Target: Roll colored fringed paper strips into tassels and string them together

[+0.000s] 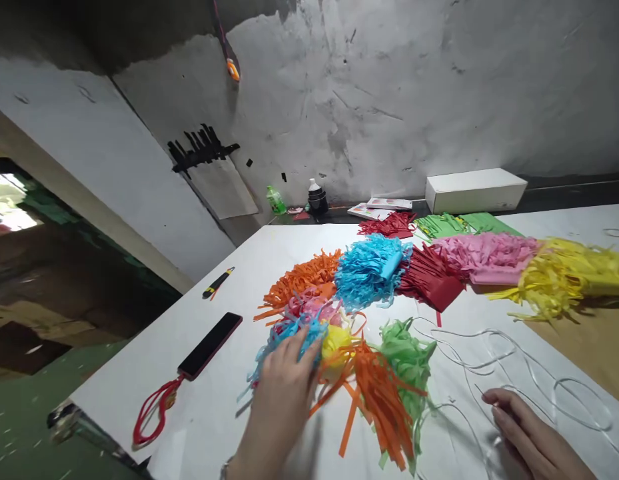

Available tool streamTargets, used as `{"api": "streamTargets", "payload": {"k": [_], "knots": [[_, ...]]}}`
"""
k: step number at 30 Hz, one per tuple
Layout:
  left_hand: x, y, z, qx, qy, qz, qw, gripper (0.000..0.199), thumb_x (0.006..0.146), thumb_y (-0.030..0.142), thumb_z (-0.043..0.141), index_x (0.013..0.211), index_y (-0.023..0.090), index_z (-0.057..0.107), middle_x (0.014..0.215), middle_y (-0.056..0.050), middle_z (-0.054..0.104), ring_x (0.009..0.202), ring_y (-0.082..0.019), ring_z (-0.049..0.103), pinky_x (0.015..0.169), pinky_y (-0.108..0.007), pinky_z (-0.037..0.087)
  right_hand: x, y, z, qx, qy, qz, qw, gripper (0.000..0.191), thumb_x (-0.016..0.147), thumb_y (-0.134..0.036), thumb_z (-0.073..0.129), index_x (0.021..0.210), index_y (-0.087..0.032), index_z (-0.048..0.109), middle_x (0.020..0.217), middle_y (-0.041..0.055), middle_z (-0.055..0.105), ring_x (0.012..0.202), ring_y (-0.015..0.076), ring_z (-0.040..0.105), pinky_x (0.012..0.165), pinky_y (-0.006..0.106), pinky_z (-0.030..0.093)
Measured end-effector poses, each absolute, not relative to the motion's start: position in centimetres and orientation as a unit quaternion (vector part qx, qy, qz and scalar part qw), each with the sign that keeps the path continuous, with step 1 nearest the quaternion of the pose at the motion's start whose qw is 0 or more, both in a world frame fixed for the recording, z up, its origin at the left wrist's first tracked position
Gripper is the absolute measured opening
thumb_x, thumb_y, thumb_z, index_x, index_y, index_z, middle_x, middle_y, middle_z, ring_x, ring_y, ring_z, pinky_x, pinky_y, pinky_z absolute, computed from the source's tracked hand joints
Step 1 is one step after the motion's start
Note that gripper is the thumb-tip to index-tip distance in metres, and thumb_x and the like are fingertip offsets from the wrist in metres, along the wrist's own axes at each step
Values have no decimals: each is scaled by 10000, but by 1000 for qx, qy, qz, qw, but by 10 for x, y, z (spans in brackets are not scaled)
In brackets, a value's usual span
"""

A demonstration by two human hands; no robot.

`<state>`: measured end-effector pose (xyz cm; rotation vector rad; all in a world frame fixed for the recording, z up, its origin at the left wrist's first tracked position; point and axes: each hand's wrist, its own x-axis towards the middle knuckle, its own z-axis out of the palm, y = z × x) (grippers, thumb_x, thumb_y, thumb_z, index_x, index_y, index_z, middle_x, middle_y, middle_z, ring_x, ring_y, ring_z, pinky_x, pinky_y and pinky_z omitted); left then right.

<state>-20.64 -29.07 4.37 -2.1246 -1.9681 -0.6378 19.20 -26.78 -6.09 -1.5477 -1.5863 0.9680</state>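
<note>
My left hand [284,383] reaches over a blue fringed paper tassel [316,327], its fingers curled onto the strips. To the right of that hand, bunched together on the white table, lie a yellow tassel [335,343], an orange tassel [382,393] and a light green tassel [406,357]. Pink strips [309,305] show just behind the blue ones. At the lower right, my right hand [536,437] has its thumb and finger pinched together around a thin white cord [526,357], which lies in loose loops beside it. The fingertips partly hide the cord's end.
Behind are piles of cut paper fringe: orange [304,277], blue [372,267], dark red [432,277], pink [489,253], yellow [564,273]. A phone [209,347] with a red strap and a cutter knife [218,283] lie left. A white box [474,190] stands by the wall.
</note>
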Motion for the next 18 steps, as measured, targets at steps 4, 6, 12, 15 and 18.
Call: {"api": "streamTargets", "payload": {"k": [4,6,12,15,18], "knots": [[-94,-254,42,-803,-534,-248,-91,200,965,188,554,1083,216,713,1053,-98,725,989,-272,647,903,-426,522,180,-277,-53,-565,-541,527,334,526,917,-608,565,1282,-229,593,888,49,710,728,186,677,643,254,568],[-49,-226,26,-805,-532,-219,-142,122,872,181,684,989,177,717,988,-123,720,987,-331,625,905,-507,496,176,-281,-44,-552,-515,564,334,558,928,-679,510,1204,-209,629,852,55,708,644,181,639,572,272,543],[-24,-189,5,-778,-523,-272,-217,198,862,62,561,777,180,695,803,-92,694,889,-302,638,891,-493,474,193,-289,-36,-573,-495,535,375,570,888,-750,523,972,-212,691,834,64,715,680,194,661,637,288,542],[-42,-204,28,-752,-503,-331,-267,209,970,204,509,1078,177,686,1023,-104,711,972,-256,648,880,-402,516,201,-290,-38,-586,-476,518,402,583,860,-764,550,968,-207,685,740,45,692,601,183,630,570,281,516],[-51,-230,55,-684,-457,-415,-390,275,1020,330,500,1183,185,667,1125,-106,676,1038,-229,637,895,-333,516,196,-295,-21,-576,-489,497,426,531,870,-723,576,940,-209,691,657,28,674,555,181,625,536,269,516]]}}
